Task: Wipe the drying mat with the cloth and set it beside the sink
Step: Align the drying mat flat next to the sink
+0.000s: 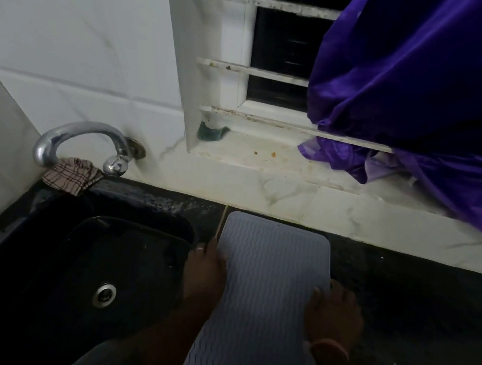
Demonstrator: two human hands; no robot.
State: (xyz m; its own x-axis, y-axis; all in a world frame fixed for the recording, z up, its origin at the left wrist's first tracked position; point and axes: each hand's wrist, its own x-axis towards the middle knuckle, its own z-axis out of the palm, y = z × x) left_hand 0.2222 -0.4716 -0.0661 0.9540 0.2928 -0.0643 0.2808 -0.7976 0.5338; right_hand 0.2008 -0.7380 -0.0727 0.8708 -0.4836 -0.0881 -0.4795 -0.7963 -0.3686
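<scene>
Fingers, left hand [206, 270]: curled along the left long edge of the drying mat [268, 279], thumb on the ribbed top, a ring on one finger; pinching or only pressing cannot be told in this dim light.
Fingers, right hand [334, 312]: spread at the right long edge nearer the body, tips on or just over the rim, wristband behind; grasp likewise unclear.
Mat position: flat on the dark counter [399, 300], just beside the sink [109, 258] on its right, far end close to the pale wall base.
Long axis: away from the body toward the wall, near end running out of view at the bottom.
Hands to mat: one on each long side, mat lying between them; left hand farther forward, right hand closer in.
Cloth [71, 176]: checked, bunched on the sink's back rim under the tap [81, 143], well apart from both hands, off to the far left.
Nearer hand for the cloth: left, judged from its place at the sink-side edge.
Judged step: mat already in its place beside the sink; no cloth in either hand.
Next move calls for: reach across the sink basin to the far-left corner, other hand steadying the mat.
Risk: mat sliding toward the basin if pushed leftward.
</scene>
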